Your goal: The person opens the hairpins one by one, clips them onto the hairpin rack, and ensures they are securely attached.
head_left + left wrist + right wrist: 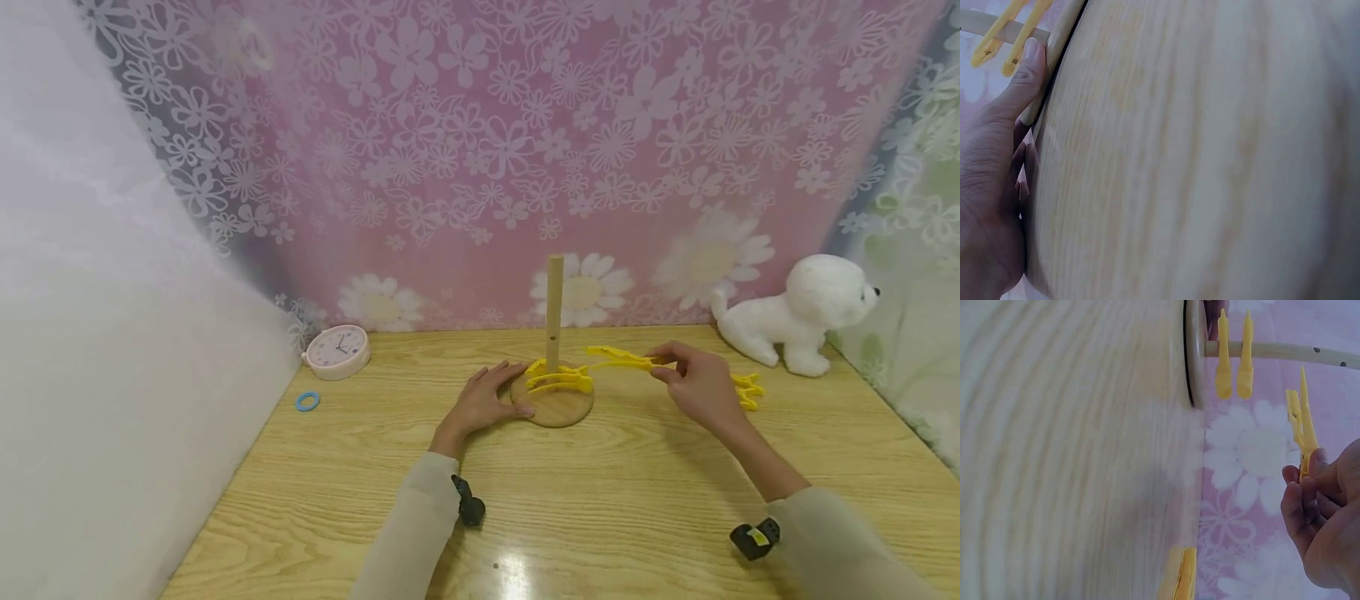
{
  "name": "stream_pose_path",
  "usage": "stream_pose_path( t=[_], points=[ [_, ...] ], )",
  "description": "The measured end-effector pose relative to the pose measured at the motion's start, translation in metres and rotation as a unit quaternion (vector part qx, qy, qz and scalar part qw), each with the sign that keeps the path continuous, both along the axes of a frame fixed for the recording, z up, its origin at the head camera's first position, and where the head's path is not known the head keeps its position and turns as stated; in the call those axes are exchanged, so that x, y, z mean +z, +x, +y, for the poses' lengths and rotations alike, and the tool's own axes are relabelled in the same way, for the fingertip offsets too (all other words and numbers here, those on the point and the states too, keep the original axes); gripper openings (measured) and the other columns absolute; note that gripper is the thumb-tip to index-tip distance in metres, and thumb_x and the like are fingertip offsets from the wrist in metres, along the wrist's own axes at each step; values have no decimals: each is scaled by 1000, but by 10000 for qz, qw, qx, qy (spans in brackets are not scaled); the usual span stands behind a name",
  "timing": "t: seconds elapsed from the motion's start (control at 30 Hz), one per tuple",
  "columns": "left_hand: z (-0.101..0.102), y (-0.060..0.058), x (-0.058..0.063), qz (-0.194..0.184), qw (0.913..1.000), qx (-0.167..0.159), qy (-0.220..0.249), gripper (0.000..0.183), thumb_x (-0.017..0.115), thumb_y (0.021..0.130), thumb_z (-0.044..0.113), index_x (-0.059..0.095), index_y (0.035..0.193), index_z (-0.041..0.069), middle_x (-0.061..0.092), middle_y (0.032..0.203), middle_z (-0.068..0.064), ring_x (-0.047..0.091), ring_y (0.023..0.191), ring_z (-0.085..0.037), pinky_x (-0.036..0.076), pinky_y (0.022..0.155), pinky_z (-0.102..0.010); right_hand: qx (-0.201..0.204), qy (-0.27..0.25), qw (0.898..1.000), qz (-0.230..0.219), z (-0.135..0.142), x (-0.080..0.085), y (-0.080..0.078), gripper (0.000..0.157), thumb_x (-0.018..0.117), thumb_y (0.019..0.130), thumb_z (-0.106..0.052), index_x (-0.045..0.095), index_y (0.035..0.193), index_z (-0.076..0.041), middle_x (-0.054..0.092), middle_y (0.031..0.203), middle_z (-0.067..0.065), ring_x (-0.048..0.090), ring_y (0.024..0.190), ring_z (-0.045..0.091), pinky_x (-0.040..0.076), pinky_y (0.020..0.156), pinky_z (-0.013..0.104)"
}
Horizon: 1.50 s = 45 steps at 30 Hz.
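A wooden stand has a round base (pixel 558 413) and an upright post (pixel 554 308). Two yellow hair clips (pixel 562 382) sit on the lower post, one above the other, as the right wrist view also shows. My left hand (pixel 483 402) grips the base's left rim; its thumb (pixel 1030 59) lies on the upper face. To the right of the post, my right hand (pixel 701 385) pinches another yellow hair clip (pixel 1302 425) by its rear end between thumb and fingers. The jaws of that clip are spread and point toward the post, apart from it.
More yellow hair clips (pixel 748 390) lie on the table (pixel 600 508) behind my right hand. A white toy dog (pixel 798 312) stands at the back right. On the left are a round clock (pixel 337 352) and a blue ring (pixel 307 402). A flowered cloth (pixel 480 167) hangs behind.
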<state>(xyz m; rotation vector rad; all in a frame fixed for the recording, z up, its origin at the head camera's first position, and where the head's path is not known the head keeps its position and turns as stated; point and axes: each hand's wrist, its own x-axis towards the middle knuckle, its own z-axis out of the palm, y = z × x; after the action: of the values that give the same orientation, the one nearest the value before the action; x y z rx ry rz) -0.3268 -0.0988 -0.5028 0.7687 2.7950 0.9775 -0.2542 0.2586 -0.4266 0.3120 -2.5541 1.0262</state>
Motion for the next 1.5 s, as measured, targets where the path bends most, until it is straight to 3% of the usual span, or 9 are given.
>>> stream_pose_path(
  t=[0.13,0.23,0.37,0.6,0.83,1.13,1.27,1.37,1.5],
  points=[
    [0,0,0,9,10000,-5,25,88,79,87,57,41,162,30,36,168,-3,23,158,-17,7,131,-46,-91,-184,9998,15,-12,1,-10,19,70,97,-1,77,114,-4,78,102,21,61,56,20,27,40,25],
    [-1,0,0,-21,10000,-2,0,89,79,87,57,40,162,31,35,168,-2,22,158,-16,7,131,-45,-62,-379,9993,4,-22,2,-18,22,67,96,4,78,115,0,78,101,23,76,78,35,24,38,24],
    [-2,-1,0,-36,10000,20,-1,90,80,86,57,40,162,31,34,169,-2,22,158,-16,7,131,-45,3,-411,9992,27,-36,2,-27,22,65,96,6,78,113,3,78,97,24,76,86,42,23,37,23],
    [-3,-2,0,2,10000,-16,32,89,80,86,56,41,162,31,36,168,-1,22,158,-16,7,131,-45,37,-201,9996,176,-59,-6,-43,17,70,94,4,81,107,2,79,91,20,77,79,37,29,38,22],
    [-1,0,1,-22,9999,-70,156,87,81,87,55,41,161,33,37,167,-2,23,158,-16,7,131,-46,122,69,9997,188,-79,-5,-46,17,74,93,-2,82,108,-2,79,94,17,76,75,33,40,43,26],
    [0,0,2,24,10000,-44,60,87,81,87,54,42,161,30,34,168,-4,23,158,-18,7,131,-46,307,154,9993,110,-87,-4,-45,19,72,93,0,81,110,-1,79,97,20,74,70,30,29,42,25],
    [-1,0,2,27,10000,-25,50,87,81,87,54,42,161,31,36,168,-2,23,158,-16,7,131,-45,321,134,9994,82,-86,-3,-45,20,71,93,2,80,111,0,79,98,19,75,74,32,43,43,29],
    [-1,0,1,13,10000,2,32,87,81,87,54,42,161,32,36,168,-1,23,158,-15,7,131,-44,336,128,9993,119,-84,-5,-45,19,73,93,2,80,110,0,79,97,18,76,79,33,58,53,39],
    [0,-1,0,5,10000,3,47,87,81,87,55,42,161,32,35,168,-1,23,158,-16,7,131,-45,385,154,9991,105,-82,-7,-46,19,74,93,1,81,110,0,79,99,18,76,77,31,58,56,38]
  ],
)
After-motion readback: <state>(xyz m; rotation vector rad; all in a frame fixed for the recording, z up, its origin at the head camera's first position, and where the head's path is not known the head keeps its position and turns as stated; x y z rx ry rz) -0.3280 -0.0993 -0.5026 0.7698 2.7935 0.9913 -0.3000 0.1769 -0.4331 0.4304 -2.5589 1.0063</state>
